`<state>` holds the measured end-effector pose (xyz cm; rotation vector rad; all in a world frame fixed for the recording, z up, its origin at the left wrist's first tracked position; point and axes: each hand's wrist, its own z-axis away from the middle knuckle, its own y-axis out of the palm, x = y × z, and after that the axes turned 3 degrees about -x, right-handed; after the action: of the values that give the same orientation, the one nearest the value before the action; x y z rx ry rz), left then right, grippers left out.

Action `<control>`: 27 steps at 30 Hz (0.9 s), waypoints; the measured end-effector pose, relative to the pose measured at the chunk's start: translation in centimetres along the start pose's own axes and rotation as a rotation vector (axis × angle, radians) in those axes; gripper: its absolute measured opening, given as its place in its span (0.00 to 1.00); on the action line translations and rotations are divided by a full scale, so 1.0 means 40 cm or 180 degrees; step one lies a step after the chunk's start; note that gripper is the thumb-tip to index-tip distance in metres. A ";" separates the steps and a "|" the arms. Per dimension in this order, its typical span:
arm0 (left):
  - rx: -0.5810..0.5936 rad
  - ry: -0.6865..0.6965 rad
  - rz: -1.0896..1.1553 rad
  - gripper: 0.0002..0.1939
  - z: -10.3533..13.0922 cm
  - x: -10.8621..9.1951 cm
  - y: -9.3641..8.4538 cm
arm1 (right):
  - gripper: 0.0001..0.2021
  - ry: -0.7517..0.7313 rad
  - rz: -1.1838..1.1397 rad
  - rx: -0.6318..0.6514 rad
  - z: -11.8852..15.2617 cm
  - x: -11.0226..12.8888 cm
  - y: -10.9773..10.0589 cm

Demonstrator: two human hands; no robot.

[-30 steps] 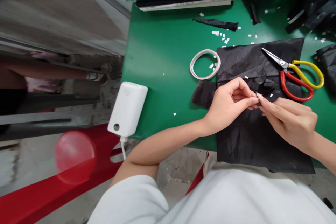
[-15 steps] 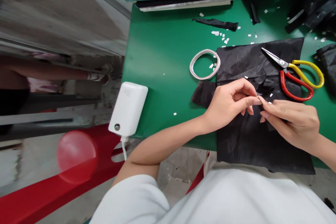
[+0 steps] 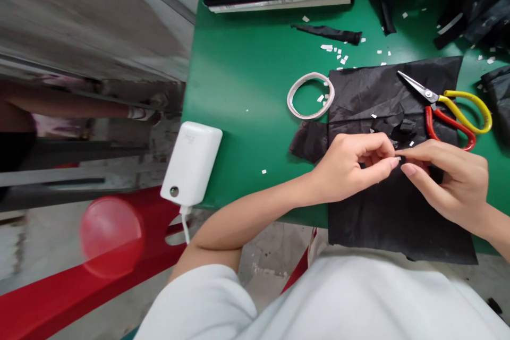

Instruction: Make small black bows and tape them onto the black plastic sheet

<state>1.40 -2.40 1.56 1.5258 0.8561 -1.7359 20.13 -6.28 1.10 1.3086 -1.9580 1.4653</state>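
Note:
My left hand (image 3: 358, 164) is closed in a pinch over a black sheet (image 3: 370, 218). A tiny pale bit shows at its thumb tip, too small to name for sure. Close beside it, my right hand (image 3: 446, 178) has thumb and index finger apart, the index tip touching or nearly touching the left fingertips. Crumpled black scraps (image 3: 404, 126) and small white pieces (image 3: 373, 116) lie on the sheet just beyond the hands. Scissors (image 3: 428, 95) with one yellow and one red handle rest on the sheet's right side, blades partly apart.
A roll of whitish tape (image 3: 292, 109) lies on the green table (image 3: 239, 79). Behind are a black strip (image 3: 329, 33) and stacked books (image 3: 279, 4) under black cloth. A white power bank (image 3: 193, 162) with a cable sits at the left edge, near a red chair (image 3: 155, 234).
My right thumb and index finger have parted from their pinch. The left hand remains pinched and has shifted slightly. The view has moved a little.

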 end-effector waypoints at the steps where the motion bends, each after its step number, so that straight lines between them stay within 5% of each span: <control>1: 0.0088 0.0044 -0.0127 0.08 0.000 -0.001 0.000 | 0.02 0.0061 0.0001 0.0072 -0.001 0.000 -0.001; 8: 0.0301 0.0037 -0.0226 0.09 0.003 0.003 0.007 | 0.07 0.0125 -0.0192 0.0386 -0.001 -0.005 0.003; 18: 0.0319 -0.0057 0.0013 0.10 0.000 0.013 0.010 | 0.07 0.0353 -0.0124 0.0169 -0.001 -0.004 0.003; 27: 0.0209 -0.0169 0.0096 0.15 0.006 0.006 0.009 | 0.03 0.0057 0.0396 -0.0149 0.006 -0.013 0.009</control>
<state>1.52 -2.80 1.31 1.5201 0.7524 -1.7903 20.16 -6.26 0.42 1.1688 -2.0824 1.4724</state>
